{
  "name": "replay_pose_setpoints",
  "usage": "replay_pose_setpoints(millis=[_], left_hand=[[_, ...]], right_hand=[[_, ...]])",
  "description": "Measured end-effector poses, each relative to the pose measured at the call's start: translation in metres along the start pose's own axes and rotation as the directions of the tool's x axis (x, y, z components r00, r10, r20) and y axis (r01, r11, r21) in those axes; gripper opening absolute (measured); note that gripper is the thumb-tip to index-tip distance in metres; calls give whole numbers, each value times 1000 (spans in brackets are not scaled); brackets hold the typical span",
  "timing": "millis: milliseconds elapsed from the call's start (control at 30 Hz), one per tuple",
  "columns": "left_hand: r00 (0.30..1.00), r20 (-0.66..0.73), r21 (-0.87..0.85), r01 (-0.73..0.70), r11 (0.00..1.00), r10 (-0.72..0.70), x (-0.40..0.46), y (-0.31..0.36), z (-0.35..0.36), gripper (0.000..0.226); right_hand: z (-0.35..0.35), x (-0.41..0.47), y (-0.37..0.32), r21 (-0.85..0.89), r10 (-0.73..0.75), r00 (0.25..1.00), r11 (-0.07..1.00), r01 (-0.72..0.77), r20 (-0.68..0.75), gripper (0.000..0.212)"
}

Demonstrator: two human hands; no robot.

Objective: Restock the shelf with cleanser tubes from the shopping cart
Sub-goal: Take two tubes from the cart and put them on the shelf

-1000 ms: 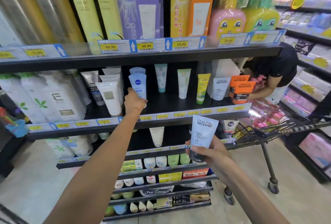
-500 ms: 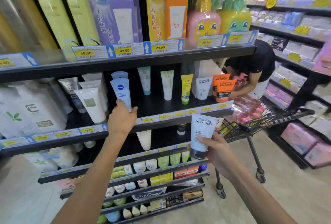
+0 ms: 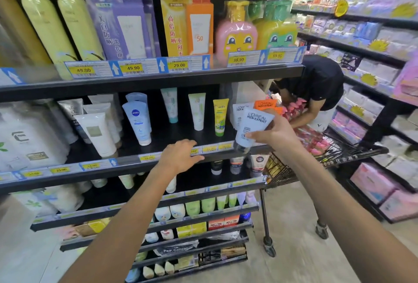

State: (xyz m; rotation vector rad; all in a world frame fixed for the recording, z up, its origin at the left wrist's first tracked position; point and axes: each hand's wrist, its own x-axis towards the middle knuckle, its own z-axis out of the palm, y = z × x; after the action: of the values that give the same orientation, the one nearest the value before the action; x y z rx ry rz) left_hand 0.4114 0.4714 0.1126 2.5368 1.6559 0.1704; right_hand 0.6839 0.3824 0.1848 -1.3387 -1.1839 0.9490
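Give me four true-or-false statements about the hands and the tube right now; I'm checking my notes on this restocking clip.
1. The right hand holds a pale blue L'Oreal Men Expert tube. True.
2. The left hand grips the Nivea tube. False: it holds nothing, fingers spread at the shelf edge.
3. The held tube's cap points down. True.
4. The shopping cart stands left of the shelf. False: it stands to the right.
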Motion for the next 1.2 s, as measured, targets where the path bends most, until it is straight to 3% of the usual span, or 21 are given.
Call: replay_pose_setpoints(millis=[167,300,533,833,1200], left_hand=[[998,-57,74,27,997,-23,2,3,9,39],[995,-87,49,58,997,-53,2,3,12,36],[993,-104,46,53,998,-47,2,0,15,35],[992,-118,37,52,998,-47,4,0,16,36],[991,-131,45,39,998,-33,2,1,17,36]], right_hand=[[-2,38,-9,-125,-39,999,991,38,-3,43],[-3,62,-14,-324,-94,995,941,99,32,31],[-9,95,-8,-703,-140,978,680,209,155,32],[-15,111,0,-871,-98,957,398,288,272,45],[-18,111,8,-838,-130,964,477,265,231,40]])
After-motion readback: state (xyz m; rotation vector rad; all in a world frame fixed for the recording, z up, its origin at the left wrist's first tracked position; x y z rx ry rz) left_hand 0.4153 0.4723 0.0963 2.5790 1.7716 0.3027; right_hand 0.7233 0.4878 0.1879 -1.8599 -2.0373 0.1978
